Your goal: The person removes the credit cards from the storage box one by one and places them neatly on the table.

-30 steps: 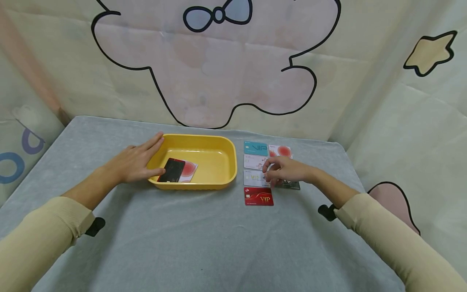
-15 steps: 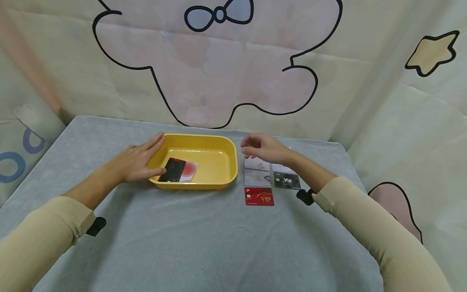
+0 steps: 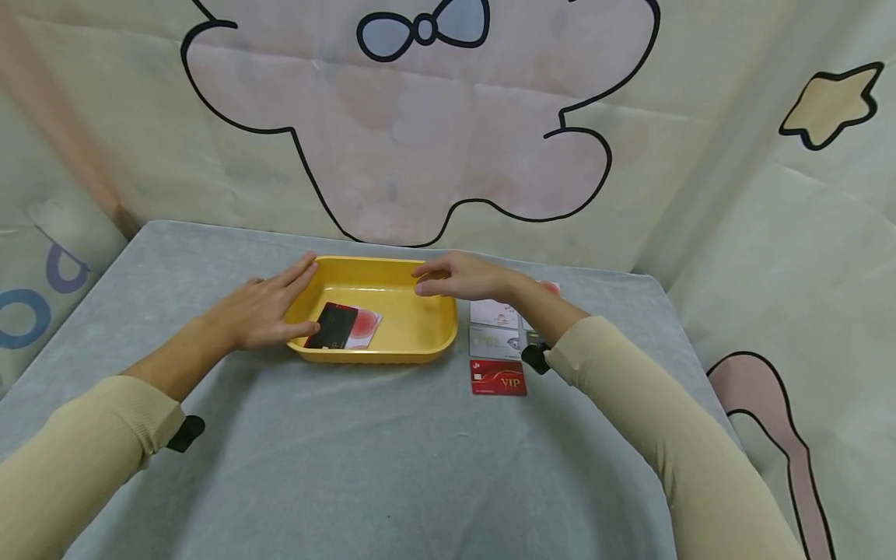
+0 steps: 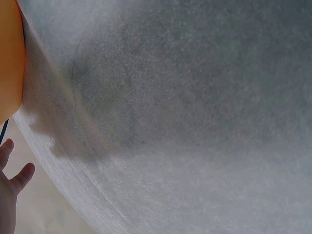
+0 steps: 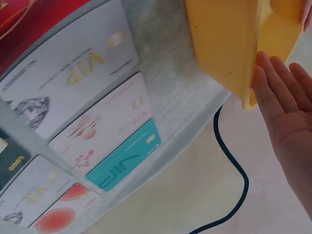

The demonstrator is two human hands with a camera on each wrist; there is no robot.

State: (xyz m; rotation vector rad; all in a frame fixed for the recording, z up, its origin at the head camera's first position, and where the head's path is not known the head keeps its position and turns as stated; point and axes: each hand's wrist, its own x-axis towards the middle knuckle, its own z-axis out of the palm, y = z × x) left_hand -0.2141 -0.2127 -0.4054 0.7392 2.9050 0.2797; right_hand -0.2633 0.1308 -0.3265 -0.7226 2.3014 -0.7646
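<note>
My left hand (image 3: pixel 266 307) rests spread on the left rim of a yellow tray (image 3: pixel 413 319). Inside that tray, a black card (image 3: pixel 331 327) overlaps a white card with a red circle (image 3: pixel 365 323). My right hand (image 3: pixel 465 276) is at the tray's far right corner, its fingers fairly straight and over the rim; no card shows in it. Beneath and beside the right forearm lie several cards in two columns: a red VIP card (image 3: pixel 498 378), white cards (image 3: pixel 494 342), a teal card (image 5: pixel 126 158), a dark card (image 5: pixel 12 161) and one with red circles (image 5: pixel 56 219).
A grey cloth (image 3: pixel 392 451) covers the table. Behind it hangs a printed curtain (image 3: pixel 392 155), with another printed panel (image 3: pixel 784 233) at the right side. Both wrists carry small black cameras (image 3: pixel 536 358).
My right hand has moved left and away from me, from over the cards to the tray's right rim. The left hand stays on the tray, and the cards in it look unchanged.
</note>
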